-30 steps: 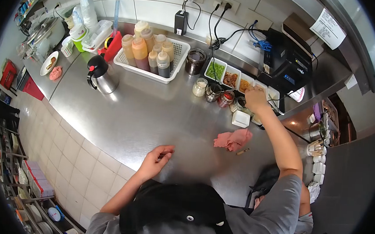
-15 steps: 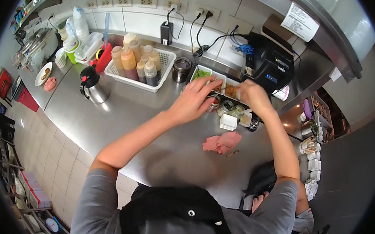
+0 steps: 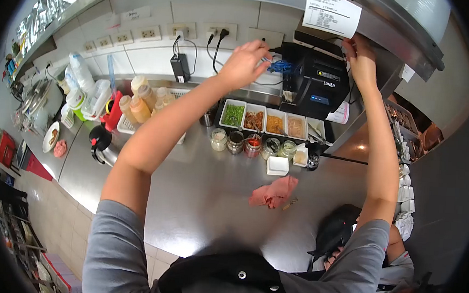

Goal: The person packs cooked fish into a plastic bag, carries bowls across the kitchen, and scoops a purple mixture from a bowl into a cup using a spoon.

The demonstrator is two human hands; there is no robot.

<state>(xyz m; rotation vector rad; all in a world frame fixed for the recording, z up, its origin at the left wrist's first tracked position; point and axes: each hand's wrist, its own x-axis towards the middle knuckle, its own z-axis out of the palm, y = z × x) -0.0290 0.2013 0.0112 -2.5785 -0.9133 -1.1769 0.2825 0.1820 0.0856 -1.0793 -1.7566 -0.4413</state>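
My left hand (image 3: 245, 64) is raised beside the bundle of blue cable (image 3: 280, 66), thumb apart from the bent fingers, holding nothing that I can see. My right hand (image 3: 362, 62) reaches up beside the dark box (image 3: 321, 43) behind the black receipt printer (image 3: 320, 82). Its fingers are bent together at the box's right end, close to the hanging printed receipt (image 3: 333, 14); what they pinch, if anything, I cannot make out. Below the printer, white trays hold chopped greens (image 3: 234, 115), brown bits (image 3: 254, 121), orange crumbs (image 3: 275, 124) and a pale topping (image 3: 296, 127).
Several small jars (image 3: 253, 144) line the trays' near side, with white dishes (image 3: 277, 166) in front. A pink cloth (image 3: 272, 193) lies on the steel counter (image 3: 204, 204). Squeeze bottles (image 3: 139, 108) and a steel jug (image 3: 105, 148) stand left. Another person's dark cap (image 3: 336, 233) is at lower right.
Both hands have risen from the topping trays, the left to beside the blue cable, the right to the box behind the printer. The trays are now uncovered to view. The camera view has shifted.
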